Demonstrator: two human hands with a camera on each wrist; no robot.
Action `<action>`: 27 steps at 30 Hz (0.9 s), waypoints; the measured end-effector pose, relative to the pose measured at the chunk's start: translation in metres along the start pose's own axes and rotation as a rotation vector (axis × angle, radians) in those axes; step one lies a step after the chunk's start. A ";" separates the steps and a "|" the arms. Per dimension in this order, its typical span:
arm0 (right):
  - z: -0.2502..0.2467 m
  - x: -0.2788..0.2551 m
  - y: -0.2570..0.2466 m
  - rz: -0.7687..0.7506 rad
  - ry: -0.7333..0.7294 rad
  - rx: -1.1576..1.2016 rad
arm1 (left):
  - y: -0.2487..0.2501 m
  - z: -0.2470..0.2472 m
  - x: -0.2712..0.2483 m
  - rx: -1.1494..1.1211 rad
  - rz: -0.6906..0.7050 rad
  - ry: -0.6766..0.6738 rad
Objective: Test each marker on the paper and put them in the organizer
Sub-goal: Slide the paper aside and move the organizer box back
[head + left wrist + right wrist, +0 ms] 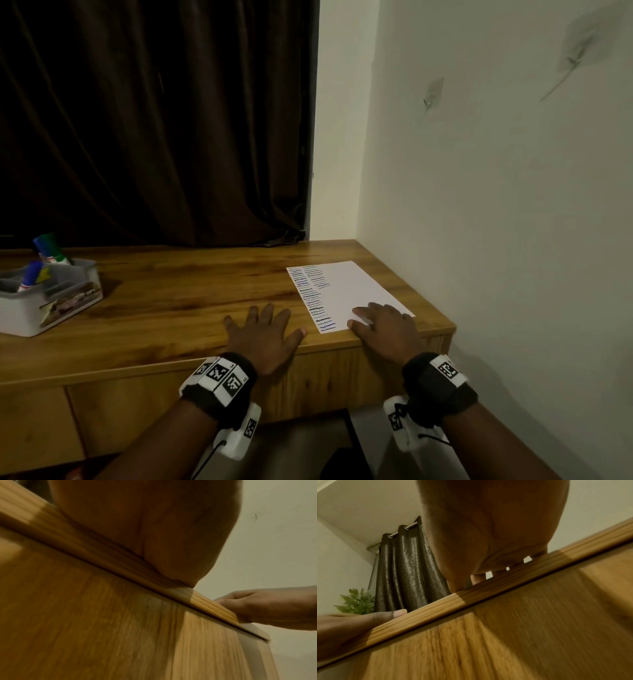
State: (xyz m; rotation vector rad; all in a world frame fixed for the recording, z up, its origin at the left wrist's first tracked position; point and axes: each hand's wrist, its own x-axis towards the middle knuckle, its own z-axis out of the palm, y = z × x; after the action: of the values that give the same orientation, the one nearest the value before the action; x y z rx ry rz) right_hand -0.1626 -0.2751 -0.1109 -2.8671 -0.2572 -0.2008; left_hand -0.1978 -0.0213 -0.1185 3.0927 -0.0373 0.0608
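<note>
Markers (44, 260) with blue and green caps stand tilted in the grey organizer (51, 305), which sits at the far left of the wooden bench (191, 284), well apart from both hands. The paper (349, 291) lies flat near the bench's right corner, close to the pale wall (496, 205); its left part carries columns of short wavy test strokes in dark, blue and green ink, and the rest is blank.

The left hand (263, 332) lies palm down on the bare wood just left of the paper, fingers straight and spread, thumb reaching toward the sheet's near corner, wrist past the front edge. It holds nothing. The left wrist view shows only the heel of this palm (154, 534) resting on the bench edge.

The right hand (383, 325) rests on the paper's near right corner, fingers lightly bent with their tips on the sheet, the thumb at the paper's near edge. Nothing is pinched in it. The right wrist view looks up under that palm (488, 527), with slivers of white paper showing beneath the fingers.

Both forearms reach in from below, each with a black wrist strap carrying black-and-white coded tags. A dark brown curtain (154, 120) hangs behind the bench.
</note>
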 end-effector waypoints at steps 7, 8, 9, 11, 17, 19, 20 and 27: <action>-0.004 0.001 0.036 0.107 0.049 0.004 | 0.001 0.002 -0.001 0.005 0.005 0.021; -0.004 0.001 0.039 0.113 0.051 0.006 | 0.002 0.002 -0.001 0.003 0.007 0.024; -0.004 0.000 0.041 0.116 0.049 0.010 | 0.001 0.002 -0.001 0.003 0.009 0.029; -0.006 -0.001 0.043 0.121 0.050 0.015 | 0.001 0.002 -0.001 0.003 0.013 0.031; -0.014 -0.008 0.042 0.152 0.037 0.076 | 0.000 0.002 -0.001 -0.009 0.021 0.023; -0.016 -0.009 0.038 0.166 0.043 0.122 | -0.001 -0.001 -0.001 -0.034 0.031 0.011; -0.018 -0.009 0.033 0.161 0.054 0.150 | -0.002 -0.005 -0.004 -0.061 0.045 0.004; -0.049 0.001 -0.064 -0.180 -0.008 0.581 | -0.063 -0.028 -0.043 -0.991 0.150 0.100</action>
State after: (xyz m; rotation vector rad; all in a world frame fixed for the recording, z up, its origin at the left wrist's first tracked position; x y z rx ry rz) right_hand -0.1794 -0.2265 -0.0487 -2.2701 -0.4867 -0.1217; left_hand -0.2401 0.0440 -0.0948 2.0896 -0.2192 0.1482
